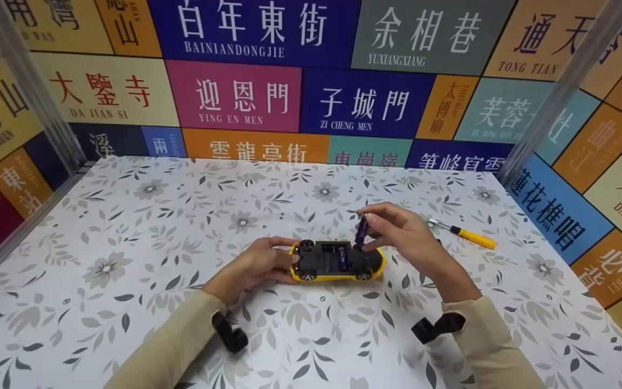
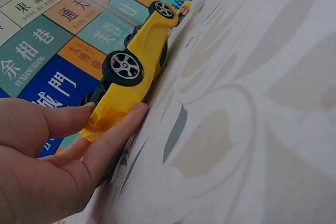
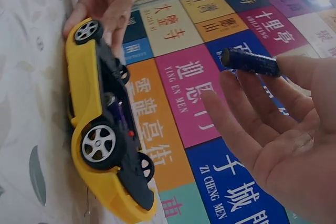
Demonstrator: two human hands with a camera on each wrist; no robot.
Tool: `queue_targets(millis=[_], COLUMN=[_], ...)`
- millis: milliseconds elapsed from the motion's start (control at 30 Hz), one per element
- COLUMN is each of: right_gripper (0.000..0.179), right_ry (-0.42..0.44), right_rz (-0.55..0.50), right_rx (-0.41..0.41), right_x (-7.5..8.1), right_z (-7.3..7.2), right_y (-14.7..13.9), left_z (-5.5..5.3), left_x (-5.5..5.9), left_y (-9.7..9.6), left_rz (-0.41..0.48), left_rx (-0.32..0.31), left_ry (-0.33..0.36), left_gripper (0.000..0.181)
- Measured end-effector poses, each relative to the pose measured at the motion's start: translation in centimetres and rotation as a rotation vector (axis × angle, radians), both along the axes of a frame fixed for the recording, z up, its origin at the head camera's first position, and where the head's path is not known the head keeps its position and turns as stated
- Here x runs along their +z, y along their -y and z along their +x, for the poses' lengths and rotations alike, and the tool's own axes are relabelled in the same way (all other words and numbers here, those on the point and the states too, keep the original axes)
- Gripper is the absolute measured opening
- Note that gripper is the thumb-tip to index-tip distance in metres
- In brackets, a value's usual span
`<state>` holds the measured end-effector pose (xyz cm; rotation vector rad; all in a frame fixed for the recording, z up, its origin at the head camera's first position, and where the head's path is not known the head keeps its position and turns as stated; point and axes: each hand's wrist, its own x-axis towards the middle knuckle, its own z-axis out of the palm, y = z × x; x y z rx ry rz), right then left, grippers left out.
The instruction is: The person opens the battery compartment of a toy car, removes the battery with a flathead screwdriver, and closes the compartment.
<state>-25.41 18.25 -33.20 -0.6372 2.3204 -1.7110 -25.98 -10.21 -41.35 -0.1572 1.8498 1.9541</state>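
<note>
A yellow toy car (image 1: 311, 260) lies wheels up on the table, its black underside showing an open battery compartment. Inside the compartment sits a purple battery (image 1: 342, 259), and the slots to its left look dark. My left hand (image 1: 259, 262) grips one end of the car, thumb on the black underside and fingers along the yellow body (image 2: 118, 100). Above the car's other end, my right hand (image 1: 403, 229) pinches a second dark purple battery (image 3: 252, 62) between thumb and fingers. That battery stands nearly upright in the head view, apart from the car in the right wrist view.
To the right of my right hand lies a screwdriver (image 1: 475, 237) with a yellow and black handle. The floral-patterned tablecloth (image 1: 192, 205) covers the table. Behind it rises a wall of coloured sign panels (image 1: 235, 97), with clear posts at both back corners.
</note>
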Motion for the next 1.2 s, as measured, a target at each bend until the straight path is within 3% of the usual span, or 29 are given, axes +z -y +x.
queue_targets(millis=[367, 567, 800, 1200], right_gripper=[0.043, 0.041, 0.036, 0.039], right_ry=[0.082, 0.142, 0.265, 0.357], right_rz=[-0.026, -0.153, -0.218, -0.239], right_rx=[-0.218, -0.328, -0.337, -0.374], right_x=[1.2, 1.6, 2.2, 2.0], right_z=[-1.5, -2.3, -2.9, -3.2], right_y=[-3.5, -6.8, -9.9, -14.3], left_z=[0.0, -0.1, 0.0, 0.1], left_x=[0.2, 0.3, 0.1, 0.0], left_y=[-0.1, -0.1, 0.1, 0.0], left_rz=[-0.005, -0.017, -0.014, 0.005], left_rx=[0.004, 0.009, 0.012, 0.013], left_ry=[0.003, 0.009, 0.005, -0.001], left_gripper=[0.049, 0.051, 0.049, 0.051])
